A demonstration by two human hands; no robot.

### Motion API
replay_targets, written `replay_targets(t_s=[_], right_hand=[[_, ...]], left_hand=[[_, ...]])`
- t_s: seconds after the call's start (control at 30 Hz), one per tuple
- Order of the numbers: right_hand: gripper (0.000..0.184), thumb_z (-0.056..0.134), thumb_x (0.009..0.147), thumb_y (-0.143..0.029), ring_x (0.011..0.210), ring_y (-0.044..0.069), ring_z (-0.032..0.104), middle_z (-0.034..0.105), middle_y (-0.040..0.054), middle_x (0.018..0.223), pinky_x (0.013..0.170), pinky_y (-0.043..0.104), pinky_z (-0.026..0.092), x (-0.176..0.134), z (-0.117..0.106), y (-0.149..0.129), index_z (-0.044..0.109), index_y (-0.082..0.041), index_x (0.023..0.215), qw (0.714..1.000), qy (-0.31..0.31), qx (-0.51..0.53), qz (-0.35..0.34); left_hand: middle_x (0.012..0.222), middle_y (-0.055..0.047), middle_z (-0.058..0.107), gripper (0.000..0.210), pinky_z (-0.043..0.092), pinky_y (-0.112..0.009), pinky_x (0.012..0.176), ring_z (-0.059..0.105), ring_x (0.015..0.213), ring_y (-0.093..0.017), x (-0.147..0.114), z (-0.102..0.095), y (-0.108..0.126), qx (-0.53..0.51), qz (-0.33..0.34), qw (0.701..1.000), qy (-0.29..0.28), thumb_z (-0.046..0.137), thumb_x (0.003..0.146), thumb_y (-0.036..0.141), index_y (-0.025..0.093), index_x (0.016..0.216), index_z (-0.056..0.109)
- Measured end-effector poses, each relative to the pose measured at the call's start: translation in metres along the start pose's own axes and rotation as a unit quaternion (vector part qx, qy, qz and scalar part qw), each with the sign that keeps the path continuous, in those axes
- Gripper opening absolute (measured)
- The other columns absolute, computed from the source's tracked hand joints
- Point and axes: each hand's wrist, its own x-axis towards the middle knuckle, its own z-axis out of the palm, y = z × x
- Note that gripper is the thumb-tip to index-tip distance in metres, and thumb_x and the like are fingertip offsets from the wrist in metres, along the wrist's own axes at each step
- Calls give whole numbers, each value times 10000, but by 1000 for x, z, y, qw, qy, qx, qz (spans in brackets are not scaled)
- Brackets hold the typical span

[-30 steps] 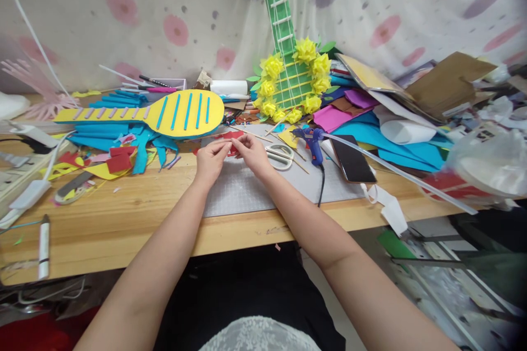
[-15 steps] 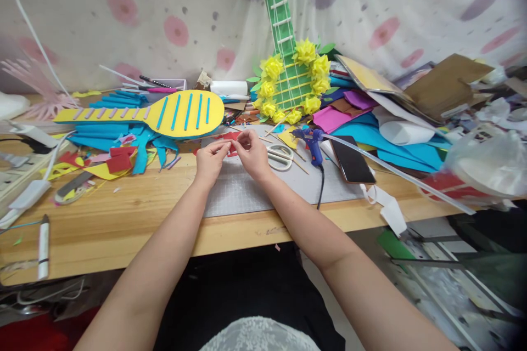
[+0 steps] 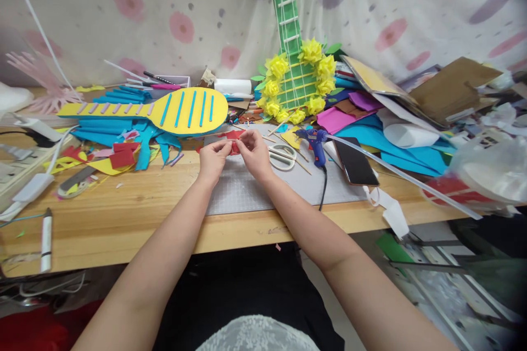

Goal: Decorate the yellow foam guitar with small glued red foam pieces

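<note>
Red paper (image 3: 234,148) is between the left hand (image 3: 213,160) and the right hand (image 3: 255,153), pinched by nearly closed fingertips, over the grey mat (image 3: 239,192). It looks light, soft and easy to tear; its edges seem best to hold.

No readable text, blurred print on plastic bag (image 3: 480,160) (dark, illegible)

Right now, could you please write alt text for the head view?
The left hand and right hand pinch a red piece over a grey mat, a blue glue gun to their right. Behind is a green guitar-shaped craft with yellow flowers.
</note>
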Motion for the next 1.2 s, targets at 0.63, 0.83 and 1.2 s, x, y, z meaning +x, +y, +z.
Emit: replay_targets(t_s=[0.63,0.83,1.2], right_hand=[[374,681,602,-266,695,96,566,577,-42,793,698,271,476,-1,1,1,444,-229,889,996,-80,17,35],[224,672,631,-313,631,104,527,568,-32,688,650,288,462,15,-34,-7,510,-195,732,990,-75,-96,70],[416,687,616,-219,674,107,604,587,-63,722,708,279,481,4,12,-4,392,-232,909,997,-34,10,65]], left_hand=[[673,-8,659,288,468,-237,635,608,650,-114,1,1,9,-194,-120,973,33,764,535,359,162,724,671],[619,15,614,276,461,-218,657,580,619,-82,4,-2,8,-223,-178,958,25,790,532,359,177,654,622],[766,-19,683,202,458,-227,666,614,708,-109,0,1,5,-226,-171,959,-11,727,619,319,183,748,653]])
